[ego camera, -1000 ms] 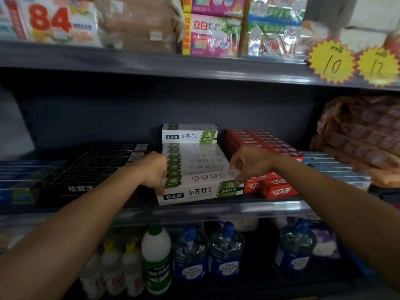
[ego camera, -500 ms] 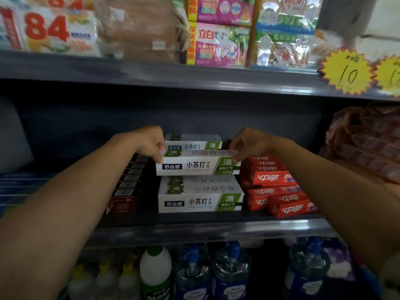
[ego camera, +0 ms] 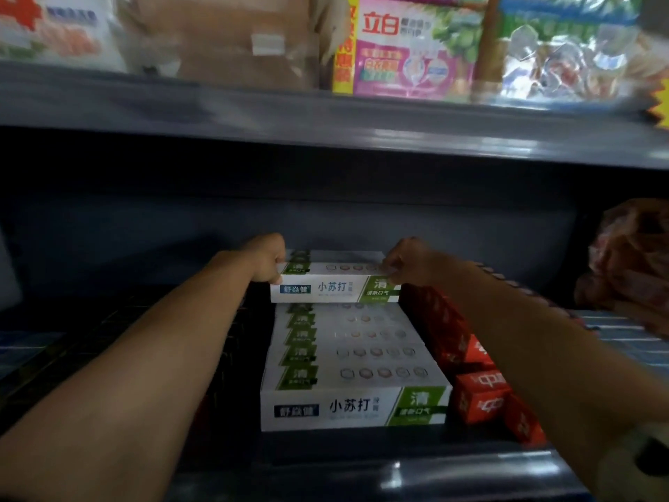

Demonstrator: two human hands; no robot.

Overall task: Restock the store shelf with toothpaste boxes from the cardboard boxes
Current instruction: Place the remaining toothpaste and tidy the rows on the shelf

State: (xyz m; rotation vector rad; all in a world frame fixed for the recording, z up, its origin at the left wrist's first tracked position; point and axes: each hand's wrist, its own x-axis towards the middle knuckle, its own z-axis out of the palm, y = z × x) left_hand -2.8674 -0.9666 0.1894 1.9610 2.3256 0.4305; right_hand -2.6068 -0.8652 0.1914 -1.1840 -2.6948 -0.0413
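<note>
A white-and-green toothpaste box (ego camera: pixel 335 288) is held crosswise at the back of the dark shelf (ego camera: pixel 362 461), resting on a lower row of the same boxes (ego camera: pixel 344 356). My left hand (ego camera: pixel 269 260) grips its left end. My right hand (ego camera: pixel 405 262) pinches its right end. Another box of the same kind lies right behind it, partly hidden. The front box of the lower row (ego camera: pixel 356 409) faces out at the shelf edge.
Red toothpaste boxes (ego camera: pixel 474 375) fill the row to the right. Dark boxes (ego camera: pixel 231 342) lie to the left, mostly behind my left arm. The upper shelf (ego camera: pixel 325 117) carries detergent packs (ego camera: pixel 405 48). A reddish wrapped bundle (ego camera: pixel 630 262) sits far right.
Both hands lifted one box off the front of the row and carried it to the back, onto the second layer. The view has moved closer to the shelf.
</note>
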